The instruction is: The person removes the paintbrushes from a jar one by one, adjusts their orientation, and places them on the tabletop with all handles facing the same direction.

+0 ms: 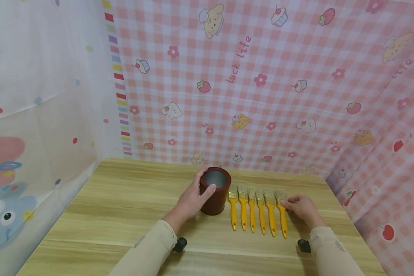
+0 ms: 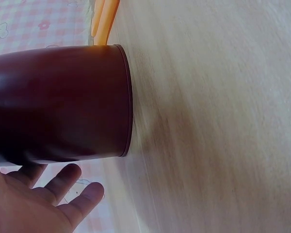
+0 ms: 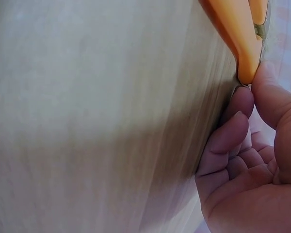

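A dark reddish-brown cylindrical pot with a grey inside stands upright on the table. My left hand holds it near the rim, thumb on the near side and fingers round the left; in the left wrist view the other fingers are spread apart below its wall. To the pot's right, several paintbrushes with yellow handles and pale bristles lie in a row, bristles away from me. At the rightmost paintbrush, my right hand pinches the edge near the metal band between thumb and fingertips, its other fingers curled.
The wood-grain table meets a pink checked cloth at the back, with more cloth along both sides. Black objects show beside both sleeves, apparently at the wrists.
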Demonstrator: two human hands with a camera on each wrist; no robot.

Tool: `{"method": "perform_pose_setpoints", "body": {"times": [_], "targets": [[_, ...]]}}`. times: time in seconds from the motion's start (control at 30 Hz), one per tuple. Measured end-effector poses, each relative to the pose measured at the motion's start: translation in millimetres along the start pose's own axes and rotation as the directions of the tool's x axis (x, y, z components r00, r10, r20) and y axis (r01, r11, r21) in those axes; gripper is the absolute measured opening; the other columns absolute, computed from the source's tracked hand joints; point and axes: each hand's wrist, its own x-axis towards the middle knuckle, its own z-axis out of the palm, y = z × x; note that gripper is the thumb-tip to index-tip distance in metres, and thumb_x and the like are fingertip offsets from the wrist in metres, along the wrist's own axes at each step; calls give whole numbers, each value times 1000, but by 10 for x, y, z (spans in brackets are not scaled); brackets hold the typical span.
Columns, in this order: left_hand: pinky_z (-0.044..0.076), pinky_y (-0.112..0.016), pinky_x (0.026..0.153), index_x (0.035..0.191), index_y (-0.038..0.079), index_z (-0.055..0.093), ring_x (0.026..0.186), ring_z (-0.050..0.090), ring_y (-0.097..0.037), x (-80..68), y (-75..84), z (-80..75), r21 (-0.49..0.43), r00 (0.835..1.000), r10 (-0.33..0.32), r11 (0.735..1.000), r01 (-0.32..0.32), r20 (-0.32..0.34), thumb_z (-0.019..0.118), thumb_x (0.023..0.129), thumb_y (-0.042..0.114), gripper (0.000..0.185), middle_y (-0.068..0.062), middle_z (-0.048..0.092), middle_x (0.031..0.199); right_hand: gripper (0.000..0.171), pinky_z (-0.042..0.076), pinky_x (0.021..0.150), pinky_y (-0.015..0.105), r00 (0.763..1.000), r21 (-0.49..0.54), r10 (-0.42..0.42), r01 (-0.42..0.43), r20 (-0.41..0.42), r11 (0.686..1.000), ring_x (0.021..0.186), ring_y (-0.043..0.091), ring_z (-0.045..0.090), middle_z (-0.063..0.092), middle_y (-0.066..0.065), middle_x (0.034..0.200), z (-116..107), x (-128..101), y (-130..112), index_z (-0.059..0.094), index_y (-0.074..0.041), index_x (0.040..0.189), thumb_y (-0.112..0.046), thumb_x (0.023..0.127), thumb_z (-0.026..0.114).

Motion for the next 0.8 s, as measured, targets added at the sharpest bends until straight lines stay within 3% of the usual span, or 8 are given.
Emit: {"method": "perform_pose_setpoints", "body": {"times": [0.2, 0.53, 0.8], "targets": [[46, -62, 115, 170, 34, 18, 149, 52, -38, 8, 0, 13, -3, 1000, 10, 1000, -10, 2, 50, 109, 61, 74, -14, 48, 166, 53, 53, 73, 28, 1000, -7, 10, -10, -4, 1000, 86, 19, 65, 73, 9, 91, -25, 32, 58, 64, 11, 123, -39, 105, 70], [46, -62, 116, 170, 34, 18, 149, 52, -38, 3, 1, 8, -4, 1000, 4, 1000, -4, 1, 51, 108, 61, 75, -14, 47, 167, 63, 57, 79, 33, 998, -78, -35, 38, 46, 996, 89, 21, 66, 75, 12, 96, -41, -34, 1, 62, 13, 129, -44, 104, 70], [45, -61, 117, 171, 30, 18, 150, 52, -38, 4, -1, -5, -9, 1000, 9, 1000, -9, 0, 51, 109, 60, 76, -15, 47, 167, 58, 54, 77, 31, 997, -82, -57, 61, 56, 995, 90, 21, 65, 73, 12, 98, -18, -44, 5, 63, 12, 126, -42, 105, 70]]}}
